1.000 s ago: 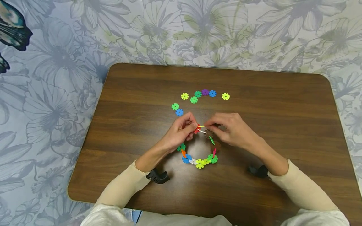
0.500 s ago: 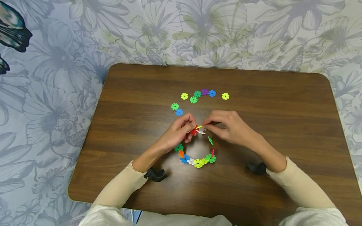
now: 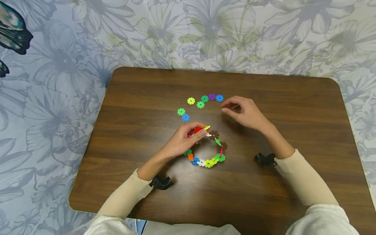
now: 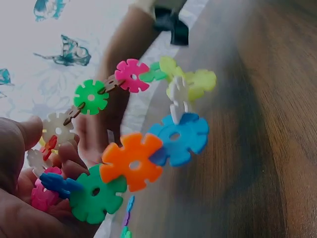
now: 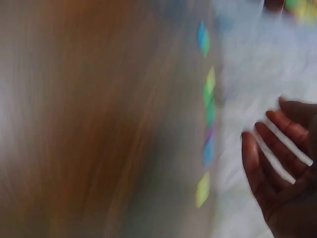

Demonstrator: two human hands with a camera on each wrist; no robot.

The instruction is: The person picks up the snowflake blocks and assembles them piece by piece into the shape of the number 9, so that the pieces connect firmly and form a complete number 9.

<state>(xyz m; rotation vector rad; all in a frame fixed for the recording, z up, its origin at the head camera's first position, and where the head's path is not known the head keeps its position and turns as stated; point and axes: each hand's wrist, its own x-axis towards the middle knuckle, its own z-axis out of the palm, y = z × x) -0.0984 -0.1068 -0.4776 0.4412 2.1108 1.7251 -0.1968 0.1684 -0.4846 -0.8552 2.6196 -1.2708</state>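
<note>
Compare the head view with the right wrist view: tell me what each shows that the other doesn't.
Only the head view clearly shows the left hand holding the ring of linked discs, plus the beige sleeves.

Only the right wrist view shows the lone yellow disc, blurred, past the blue disc; the right hand seems to block that spot in the head view.

Both share the right hand, the wooden table and the purple disc beside the blue one.
</note>
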